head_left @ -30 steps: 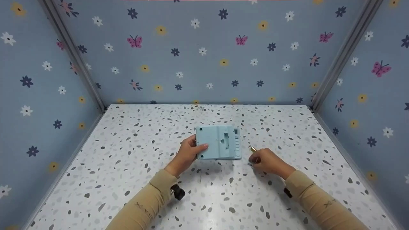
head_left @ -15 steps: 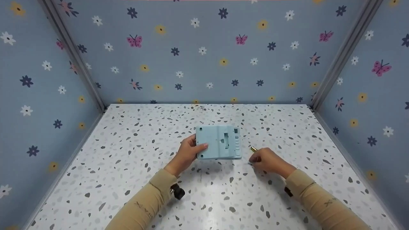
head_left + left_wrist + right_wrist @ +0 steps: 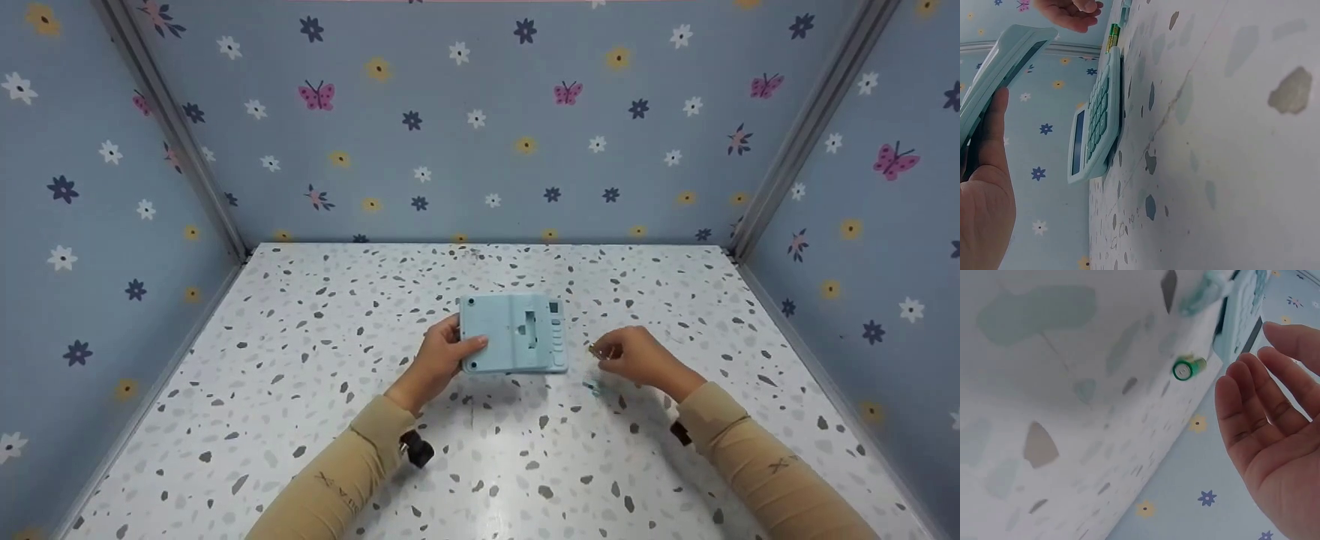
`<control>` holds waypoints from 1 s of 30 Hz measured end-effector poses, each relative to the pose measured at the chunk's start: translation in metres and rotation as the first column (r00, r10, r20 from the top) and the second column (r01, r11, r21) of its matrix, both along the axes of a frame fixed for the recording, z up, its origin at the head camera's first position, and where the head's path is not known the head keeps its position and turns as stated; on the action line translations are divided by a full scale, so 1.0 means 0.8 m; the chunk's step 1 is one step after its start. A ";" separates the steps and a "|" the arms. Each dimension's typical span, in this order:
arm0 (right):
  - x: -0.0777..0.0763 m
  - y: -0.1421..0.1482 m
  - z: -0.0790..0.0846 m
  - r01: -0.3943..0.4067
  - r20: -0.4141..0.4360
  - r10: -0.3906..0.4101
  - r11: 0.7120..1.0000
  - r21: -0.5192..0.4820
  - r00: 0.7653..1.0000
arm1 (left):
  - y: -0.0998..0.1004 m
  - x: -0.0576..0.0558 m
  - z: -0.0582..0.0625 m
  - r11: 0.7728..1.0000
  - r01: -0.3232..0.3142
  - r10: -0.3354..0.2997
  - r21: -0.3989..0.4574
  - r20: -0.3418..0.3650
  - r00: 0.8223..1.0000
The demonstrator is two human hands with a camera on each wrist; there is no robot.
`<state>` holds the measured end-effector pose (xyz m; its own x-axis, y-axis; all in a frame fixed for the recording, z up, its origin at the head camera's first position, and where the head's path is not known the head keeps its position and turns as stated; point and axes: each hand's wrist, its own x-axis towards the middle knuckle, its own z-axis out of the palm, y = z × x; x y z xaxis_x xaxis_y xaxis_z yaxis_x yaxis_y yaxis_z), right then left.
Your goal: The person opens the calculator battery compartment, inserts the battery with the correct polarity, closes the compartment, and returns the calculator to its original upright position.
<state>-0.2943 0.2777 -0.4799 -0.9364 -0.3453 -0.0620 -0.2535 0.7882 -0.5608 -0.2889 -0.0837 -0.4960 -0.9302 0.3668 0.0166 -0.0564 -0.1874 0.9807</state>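
Note:
My left hand [image 3: 439,356] grips a light blue calculator [image 3: 491,334] with its back facing up and its battery slot uncovered. Below it, a second light blue calculator [image 3: 1095,124] rests on the table with keys and display facing up; in the head view only its right strip shows. My right hand [image 3: 637,356] hovers right of them, fingers loosely bent and holding nothing in the right wrist view. Near its fingertips a green and gold battery [image 3: 1185,369] lies on the table. A small light blue plastic piece [image 3: 592,387] lies nearer me, blurred in the right wrist view.
The speckled white table [image 3: 337,300] is enclosed by blue floral panels [image 3: 480,150] at the back and both sides. Grey metal posts [image 3: 176,127] stand in the back corners.
My right hand has lifted and moved slightly away from me, uncovering the small light blue piece on the table. The left hand and its calculator stay where they were.

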 end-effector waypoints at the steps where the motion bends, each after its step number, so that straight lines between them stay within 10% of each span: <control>1: -0.002 0.001 0.002 0.007 0.003 -0.007 1.000 0.000 1.000 | 0.000 0.000 0.000 1.000 0.000 0.000 0.001 0.000 1.000; 30: -0.040 0.009 0.003 0.101 0.021 -0.102 0.995 0.018 0.995 | 0.001 0.001 0.002 1.000 -0.014 0.013 -0.012 -0.015 1.000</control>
